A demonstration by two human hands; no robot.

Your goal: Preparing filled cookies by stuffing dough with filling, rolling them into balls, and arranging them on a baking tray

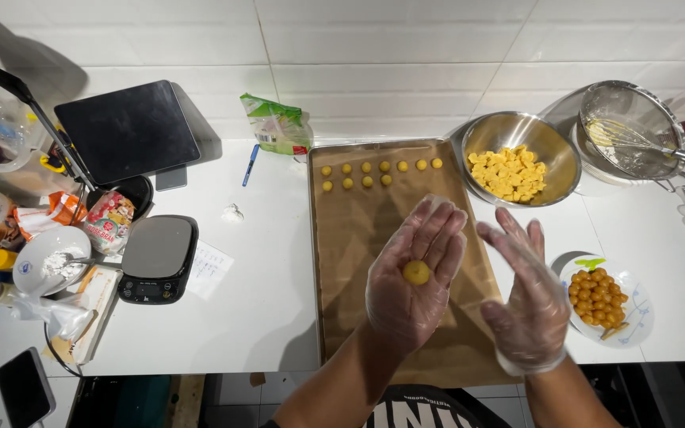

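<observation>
Resting on the flat, open gloved left hand (pixel 412 273) is a small round yellow dough ball (pixel 416 273); the gloved right hand (pixel 522 297), open and empty, is just right of it.

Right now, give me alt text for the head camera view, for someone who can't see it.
A gloved left hand holds a small yellow dough ball on its open palm, the gloved right hand open beside it, above a paper-lined baking tray. Ten finished balls sit at the tray's far end; a steel bowl of yellow dough pieces and a plate of orange balls stand to the right.
</observation>
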